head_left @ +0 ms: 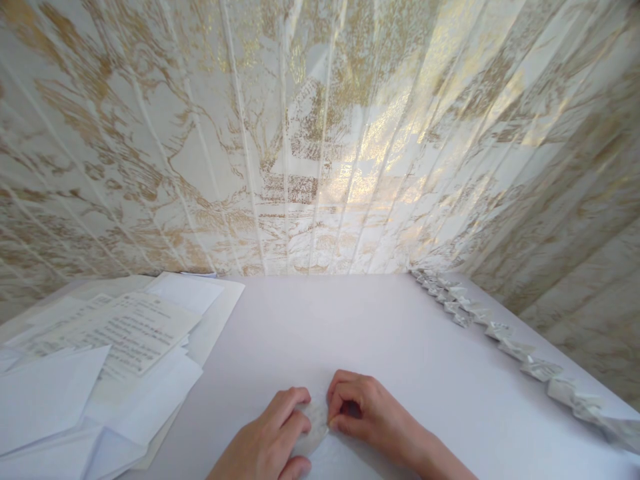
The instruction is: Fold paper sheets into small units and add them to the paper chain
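Small paper (315,425) sits well in from the far edge of the worktop (320,320), left hand (281,427) over it, fingers apart, right hand (364,408) seemingly pinching its rim, kinda blurry though. Looks mid-crease, so next probably calls for a steady grip; loose papers (150,327) toward the far edge's left end might crowd the left hand, folded bits (540,369) line the right edge.

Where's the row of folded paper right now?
Head view, right side: the folded paper row runs along the right edge of the white table, to the right of the right hand.
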Demonstrator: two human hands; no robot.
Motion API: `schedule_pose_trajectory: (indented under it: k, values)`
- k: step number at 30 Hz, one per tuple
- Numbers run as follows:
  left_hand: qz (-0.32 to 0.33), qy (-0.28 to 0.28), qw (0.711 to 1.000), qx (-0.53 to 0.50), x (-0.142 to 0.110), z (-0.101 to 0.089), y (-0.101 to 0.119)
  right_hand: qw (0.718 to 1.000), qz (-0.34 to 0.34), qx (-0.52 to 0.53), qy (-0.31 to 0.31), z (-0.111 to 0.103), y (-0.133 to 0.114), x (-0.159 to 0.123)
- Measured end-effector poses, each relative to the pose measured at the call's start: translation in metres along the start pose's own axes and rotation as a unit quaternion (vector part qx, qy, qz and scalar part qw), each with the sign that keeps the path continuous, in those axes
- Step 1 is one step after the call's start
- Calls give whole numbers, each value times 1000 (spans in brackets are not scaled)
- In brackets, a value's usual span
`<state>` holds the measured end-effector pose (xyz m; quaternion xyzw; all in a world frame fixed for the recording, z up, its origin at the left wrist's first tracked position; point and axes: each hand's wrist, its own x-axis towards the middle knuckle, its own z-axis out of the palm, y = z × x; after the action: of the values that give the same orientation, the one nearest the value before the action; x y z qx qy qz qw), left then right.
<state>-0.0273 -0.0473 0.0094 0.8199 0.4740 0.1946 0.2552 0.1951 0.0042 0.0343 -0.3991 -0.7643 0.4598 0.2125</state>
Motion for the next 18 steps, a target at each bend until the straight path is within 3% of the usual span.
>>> schedule_pose_trajectory:
  k: [18]
  values:
    - [20,15,1000,2,2,-7,9,1000,4,-4,-1,0,0,0]
